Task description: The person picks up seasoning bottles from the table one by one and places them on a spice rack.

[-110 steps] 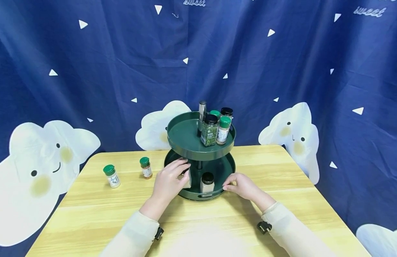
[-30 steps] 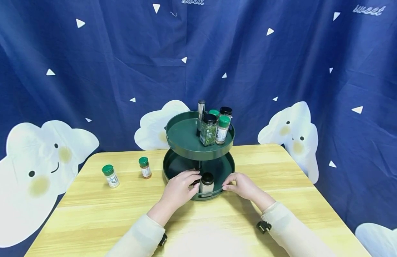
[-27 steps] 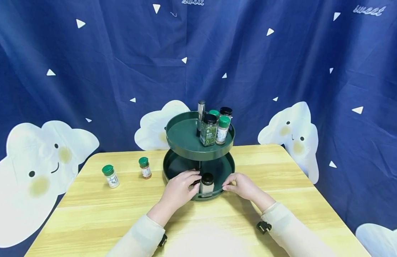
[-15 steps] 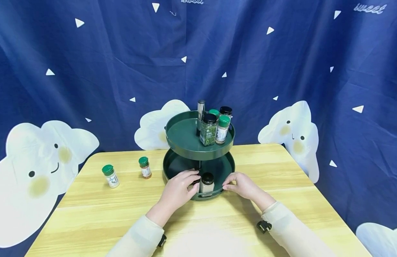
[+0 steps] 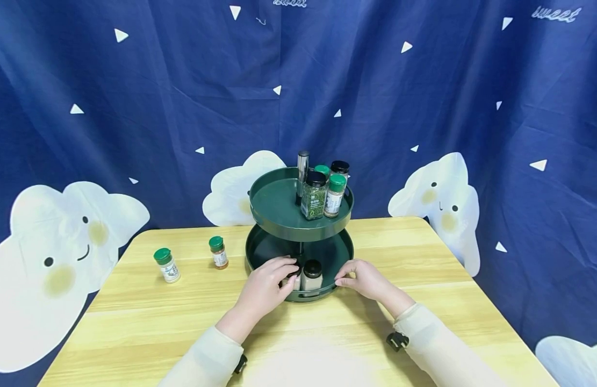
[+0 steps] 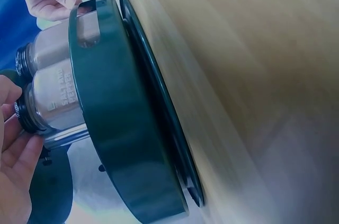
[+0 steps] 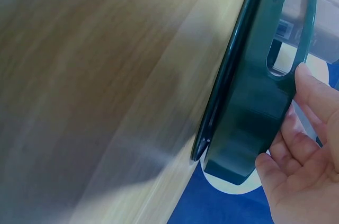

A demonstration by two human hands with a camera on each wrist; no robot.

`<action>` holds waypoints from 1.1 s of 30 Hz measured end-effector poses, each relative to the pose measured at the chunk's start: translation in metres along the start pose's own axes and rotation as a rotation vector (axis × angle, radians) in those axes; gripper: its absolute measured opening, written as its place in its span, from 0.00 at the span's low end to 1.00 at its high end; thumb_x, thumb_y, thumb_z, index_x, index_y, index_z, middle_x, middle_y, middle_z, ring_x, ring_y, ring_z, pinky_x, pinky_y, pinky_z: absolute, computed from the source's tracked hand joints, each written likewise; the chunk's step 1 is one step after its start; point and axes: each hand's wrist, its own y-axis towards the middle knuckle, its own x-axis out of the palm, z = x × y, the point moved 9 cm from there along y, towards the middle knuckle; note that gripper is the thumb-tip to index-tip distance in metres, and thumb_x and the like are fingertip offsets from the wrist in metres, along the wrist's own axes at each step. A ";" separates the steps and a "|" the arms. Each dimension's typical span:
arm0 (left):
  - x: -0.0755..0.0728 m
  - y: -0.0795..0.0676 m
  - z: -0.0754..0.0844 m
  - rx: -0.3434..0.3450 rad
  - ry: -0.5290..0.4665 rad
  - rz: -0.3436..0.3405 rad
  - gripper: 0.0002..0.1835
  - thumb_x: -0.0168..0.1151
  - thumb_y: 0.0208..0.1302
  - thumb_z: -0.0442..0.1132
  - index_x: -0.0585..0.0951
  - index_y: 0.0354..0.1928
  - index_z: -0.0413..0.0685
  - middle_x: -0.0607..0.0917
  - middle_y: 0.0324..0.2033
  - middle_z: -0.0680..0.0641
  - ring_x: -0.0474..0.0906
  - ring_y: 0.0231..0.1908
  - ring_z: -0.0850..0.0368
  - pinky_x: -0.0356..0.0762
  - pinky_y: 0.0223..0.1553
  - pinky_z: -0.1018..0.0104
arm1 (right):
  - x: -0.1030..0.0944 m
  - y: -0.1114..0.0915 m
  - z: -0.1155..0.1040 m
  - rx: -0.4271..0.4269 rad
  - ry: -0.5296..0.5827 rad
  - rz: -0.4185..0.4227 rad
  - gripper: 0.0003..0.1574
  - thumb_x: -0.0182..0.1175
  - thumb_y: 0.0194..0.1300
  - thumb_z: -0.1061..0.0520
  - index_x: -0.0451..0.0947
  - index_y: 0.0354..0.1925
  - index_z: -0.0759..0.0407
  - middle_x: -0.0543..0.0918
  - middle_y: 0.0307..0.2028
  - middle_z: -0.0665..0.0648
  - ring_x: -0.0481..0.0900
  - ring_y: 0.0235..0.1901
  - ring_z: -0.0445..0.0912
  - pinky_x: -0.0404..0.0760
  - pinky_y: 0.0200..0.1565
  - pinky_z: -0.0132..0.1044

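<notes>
My left hand (image 5: 261,285) pinches the black lid of a clear glass shaker jar (image 6: 58,97) with pale contents and raised lettering. The jar stands inside the front of the lower tray (image 6: 122,123) of a dark green two-tier turntable. A matching black-lidded jar (image 5: 311,278) stands right beside it, to its right. My right hand (image 5: 363,279) grips the lower tray's rim at the front right, fingers curled over the edge, next to an oval cut-out handle in the right wrist view. In the head view, my left fingers partly hide the first jar.
Several spice bottles with black or green lids, including a green-herb jar (image 5: 314,199), crowd the right of the upper tray (image 5: 274,201) around a metal post (image 5: 303,169). Two green-capped shakers, one white-labelled (image 5: 168,269) and one reddish (image 5: 218,255), stand on the wooden table (image 5: 109,322), left.
My left hand has moved the jar rightward within the lower tray to beside the other jar. Just now that hand has shifted slightly left, showing more of the jar. My right hand stays put.
</notes>
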 end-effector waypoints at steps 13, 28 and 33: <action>-0.003 -0.003 0.000 -0.007 0.024 -0.017 0.11 0.69 0.63 0.39 0.89 0.47 0.50 0.86 0.52 0.52 0.81 0.55 0.56 0.79 0.58 0.63 | 0.000 0.000 -0.002 -0.006 -0.009 -0.001 0.03 0.71 0.60 0.56 0.89 0.34 0.53 0.85 0.33 0.44 0.83 0.39 0.44 0.82 0.48 0.43; -0.017 -0.005 -0.005 0.032 0.051 0.027 0.10 0.68 0.63 0.37 0.88 0.46 0.51 0.87 0.50 0.53 0.81 0.54 0.57 0.80 0.55 0.63 | 0.000 0.000 0.000 -0.016 0.006 -0.003 0.02 0.71 0.60 0.57 0.89 0.34 0.55 0.85 0.33 0.44 0.83 0.39 0.45 0.82 0.48 0.49; -0.023 -0.006 -0.008 0.038 0.066 0.046 0.10 0.68 0.62 0.37 0.89 0.45 0.51 0.87 0.49 0.53 0.82 0.53 0.56 0.81 0.55 0.62 | 0.001 0.001 0.000 -0.014 0.000 -0.006 0.03 0.71 0.61 0.57 0.89 0.34 0.54 0.85 0.33 0.44 0.83 0.39 0.45 0.83 0.48 0.48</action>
